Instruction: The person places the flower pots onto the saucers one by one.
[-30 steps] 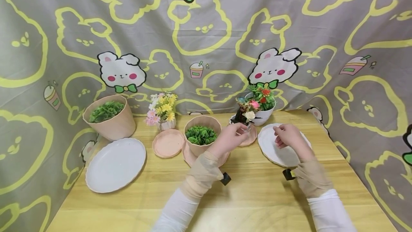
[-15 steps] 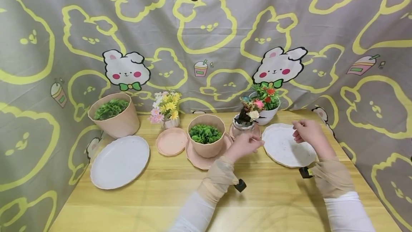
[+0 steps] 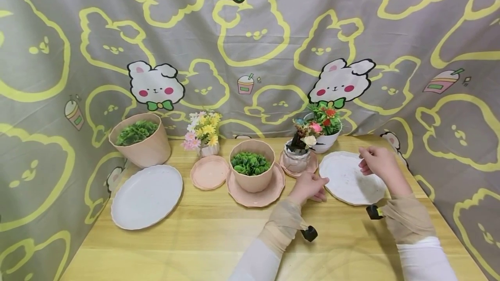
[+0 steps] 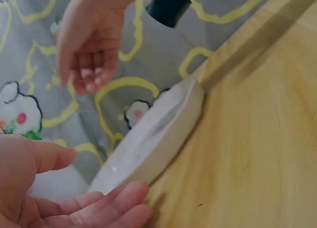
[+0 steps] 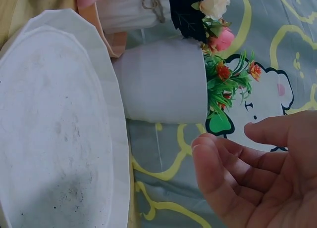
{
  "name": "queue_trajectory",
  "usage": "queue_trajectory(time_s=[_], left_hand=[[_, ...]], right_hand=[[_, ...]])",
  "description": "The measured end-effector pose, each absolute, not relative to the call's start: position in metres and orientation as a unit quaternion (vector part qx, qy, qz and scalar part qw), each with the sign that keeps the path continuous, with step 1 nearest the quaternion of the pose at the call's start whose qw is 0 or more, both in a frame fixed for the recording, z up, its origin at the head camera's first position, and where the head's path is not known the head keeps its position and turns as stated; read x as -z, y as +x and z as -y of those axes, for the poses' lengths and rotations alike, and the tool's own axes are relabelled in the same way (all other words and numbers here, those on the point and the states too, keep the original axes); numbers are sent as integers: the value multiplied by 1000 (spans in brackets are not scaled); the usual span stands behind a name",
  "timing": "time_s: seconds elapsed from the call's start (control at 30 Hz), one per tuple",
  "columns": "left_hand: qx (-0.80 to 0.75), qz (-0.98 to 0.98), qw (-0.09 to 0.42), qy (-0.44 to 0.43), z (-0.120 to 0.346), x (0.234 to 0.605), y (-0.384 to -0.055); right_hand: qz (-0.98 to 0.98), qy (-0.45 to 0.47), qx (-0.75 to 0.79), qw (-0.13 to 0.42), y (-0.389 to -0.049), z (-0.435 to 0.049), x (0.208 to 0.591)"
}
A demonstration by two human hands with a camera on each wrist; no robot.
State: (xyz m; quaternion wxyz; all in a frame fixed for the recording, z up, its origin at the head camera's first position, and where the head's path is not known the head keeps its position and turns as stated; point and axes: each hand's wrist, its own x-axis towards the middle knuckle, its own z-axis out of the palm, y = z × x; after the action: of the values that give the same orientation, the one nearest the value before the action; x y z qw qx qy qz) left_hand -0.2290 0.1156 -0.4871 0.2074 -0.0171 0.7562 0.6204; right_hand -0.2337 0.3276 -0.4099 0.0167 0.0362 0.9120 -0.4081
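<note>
My left hand (image 3: 308,187) is beside the left edge of a round white plate (image 3: 347,181), fingers extended and thumb apart, holding nothing. In the left wrist view its fingertips (image 4: 131,193) overlap the plate's rim; whether they touch it I cannot tell. Over the plate's right side hovers my right hand (image 3: 379,166), with loosely bent fingers and nothing in its grasp. Just beyond the left hand, a small white pot (image 3: 295,160) of artificial roses stands on a pink saucer (image 3: 286,170). Behind it is a white pot (image 3: 328,142) with red flowers. Dark specks dot the plate in the right wrist view.
A pink pot (image 3: 251,179) of green leaves stands on a pink saucer (image 3: 255,200) mid-table. Left of it are a smaller pink saucer (image 3: 210,172), a pot of daisies (image 3: 205,131), a large pink pot (image 3: 146,148) and another white plate (image 3: 146,196). A patterned curtain (image 3: 258,25) surrounds the table.
My left hand has drawn back from the rose pot, moving toward me and right to the white plate. My right hand has moved right over the plate. The head view has shifted slightly.
</note>
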Motion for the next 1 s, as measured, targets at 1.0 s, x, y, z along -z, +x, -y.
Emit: queue_trajectory(time_s=[1.0], left_hand=[[-659, -718, 213, -72, -128, 512, -237]], right_hand=[[-862, 85, 494, -78, -310, -316, 422]])
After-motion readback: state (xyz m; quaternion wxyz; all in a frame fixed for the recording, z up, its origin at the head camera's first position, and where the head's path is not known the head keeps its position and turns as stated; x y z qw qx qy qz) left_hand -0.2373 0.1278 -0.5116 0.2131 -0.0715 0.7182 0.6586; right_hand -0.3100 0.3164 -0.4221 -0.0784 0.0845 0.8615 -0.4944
